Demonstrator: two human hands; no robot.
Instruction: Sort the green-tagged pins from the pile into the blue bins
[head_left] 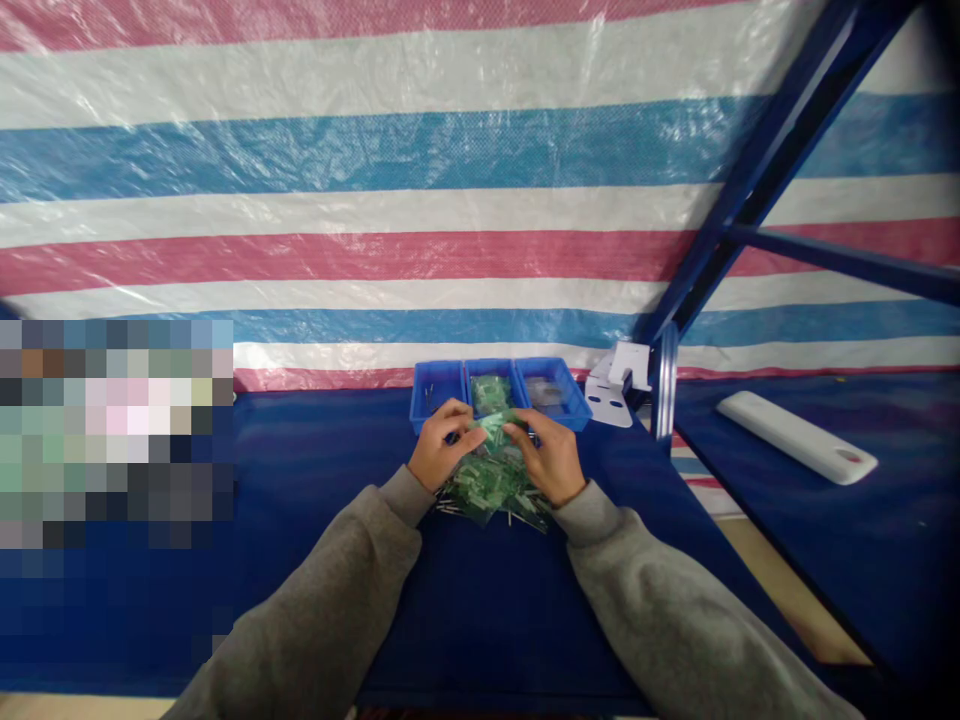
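Note:
Between my two hands is a small clear plastic bag (495, 428) with a greenish look, pinched at its left and right sides. My left hand (445, 445) has thumb and fingers closed on its left edge. On the opposite edge my right hand (551, 455) grips it the same way. Below the hands lies a loose heap of green-tinted small bags (487, 485) with thin pale sticks or pins poking out; what they hold is too small to name. Just behind the hands stand blue trays (437, 385), with more green bags (491, 393) in the middle one.
Clear bags (546, 392) lie in the right tray. White cut-out card pieces (611, 390) sit beside it, near a blue metal frame post (664, 385). A long white device (799, 438) rests on the blue surface at right. The left side is pixelated. A striped sheet (450, 150) hangs behind.

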